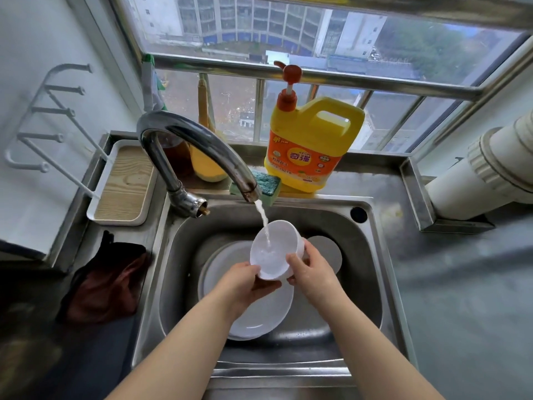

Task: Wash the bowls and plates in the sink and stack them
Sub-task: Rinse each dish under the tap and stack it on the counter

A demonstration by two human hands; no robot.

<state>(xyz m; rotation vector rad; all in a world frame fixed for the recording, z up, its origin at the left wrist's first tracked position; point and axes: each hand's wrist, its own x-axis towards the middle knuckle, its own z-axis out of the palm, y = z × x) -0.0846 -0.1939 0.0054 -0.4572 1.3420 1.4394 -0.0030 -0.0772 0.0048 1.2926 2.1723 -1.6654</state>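
— Over the near half of the steel sink (372,255): two bare forearms reaching in from the bottom edge, meeting above a stack of white round plates (259,316) lying flat on the basin floor.

— And the grip?

— Left hand (245,280) cupped under the near rim of a white plastic bowl (274,249), fingers curled round its base. Right hand (313,268) clasping the right wall, thumb hooked over the rim. Both grasping the bowl, neither released.

— Bowl's lie?

— Held clear above the plates, tilted, mouth turned up and away toward the curved chrome tap (199,145). Stream of water (264,223) landing inside, left of centre. Right hand nearer the far rim, left nearer the body.

— Room to move?

— Probably enough to rotate the bowl under the stream; basin walls well apart from it on both sides, tap spout just above the far rim, so lifting straight up looks tight. Another round white plate (331,252) behind the right hand, partly hidden.

— Further back?

— Green sponge (266,183) and yellow detergent jug with red pump (311,140) on the ledge; wood-lined white tray (127,183) on the counter at left, likely a stacking spot.
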